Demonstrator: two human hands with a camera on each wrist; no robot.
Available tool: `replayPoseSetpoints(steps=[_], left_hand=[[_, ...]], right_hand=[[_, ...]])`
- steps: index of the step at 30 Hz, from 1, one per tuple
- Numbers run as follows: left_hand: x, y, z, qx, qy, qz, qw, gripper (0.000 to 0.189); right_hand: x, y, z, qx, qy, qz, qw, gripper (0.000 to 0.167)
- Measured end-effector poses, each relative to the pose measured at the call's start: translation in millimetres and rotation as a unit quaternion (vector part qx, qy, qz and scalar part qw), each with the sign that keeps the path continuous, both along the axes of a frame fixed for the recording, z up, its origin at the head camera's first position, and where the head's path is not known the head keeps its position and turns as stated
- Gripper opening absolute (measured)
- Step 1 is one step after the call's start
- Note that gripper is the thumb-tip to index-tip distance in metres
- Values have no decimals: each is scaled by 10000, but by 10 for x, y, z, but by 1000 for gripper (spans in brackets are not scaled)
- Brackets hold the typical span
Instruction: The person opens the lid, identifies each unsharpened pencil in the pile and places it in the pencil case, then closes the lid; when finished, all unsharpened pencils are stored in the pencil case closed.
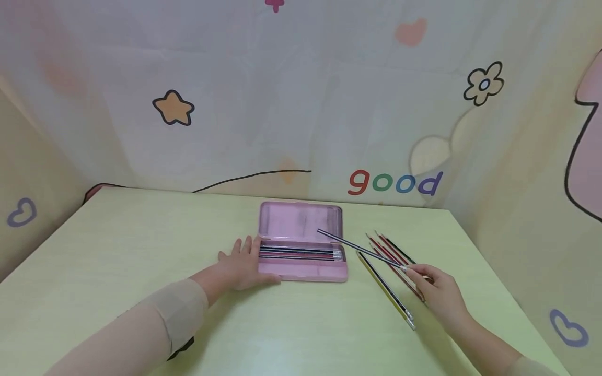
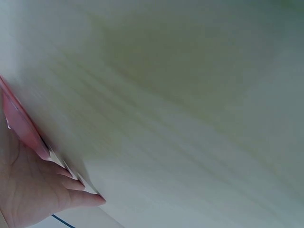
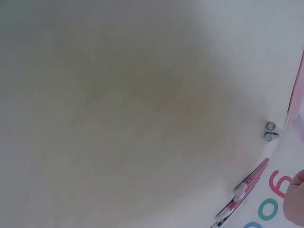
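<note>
A pink pencil case [image 1: 301, 271] lies with its lid [image 1: 298, 222] raised at the back of the table. Several striped pencils [image 1: 296, 253] lie side by side in it. My left hand [image 1: 240, 266] rests against its left side, fingers spread and thumb along the front edge. In the left wrist view, that hand [image 2: 38, 190] is beside the pink case [image 2: 23, 126]. My right hand [image 1: 442, 295] pinches a dark-and-white striped pencil [image 1: 359, 248] by its end, the other end reaching over the case toward the lid. Only part of the right hand [image 3: 295, 202] shows in the right wrist view.
Right of the case lie yellow and dark pencils [image 1: 388, 290] side by side. Several red and dark pencils [image 1: 397, 250] lie beyond them, partly behind the right hand. The pale table [image 1: 301, 329] meets a printed curtain [image 1: 235, 104] at the back.
</note>
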State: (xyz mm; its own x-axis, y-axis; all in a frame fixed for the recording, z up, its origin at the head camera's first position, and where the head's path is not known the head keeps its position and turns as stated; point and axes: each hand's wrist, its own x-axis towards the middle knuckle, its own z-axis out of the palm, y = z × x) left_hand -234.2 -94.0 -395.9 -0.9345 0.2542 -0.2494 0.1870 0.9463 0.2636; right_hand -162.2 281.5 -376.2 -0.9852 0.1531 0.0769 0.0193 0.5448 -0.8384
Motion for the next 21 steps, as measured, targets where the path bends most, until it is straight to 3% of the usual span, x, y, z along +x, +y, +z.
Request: replayPoseSetpoints(steps=[8,21], left_hand=[[15,16,-10,-2,71,27,10000,114],[-18,5,-40,36,116,6,9999,116]], right_hand=[[-169,-227,-8,276,90,433,9986,26],[-474,-494,-6,563,-168,734,9956,21]])
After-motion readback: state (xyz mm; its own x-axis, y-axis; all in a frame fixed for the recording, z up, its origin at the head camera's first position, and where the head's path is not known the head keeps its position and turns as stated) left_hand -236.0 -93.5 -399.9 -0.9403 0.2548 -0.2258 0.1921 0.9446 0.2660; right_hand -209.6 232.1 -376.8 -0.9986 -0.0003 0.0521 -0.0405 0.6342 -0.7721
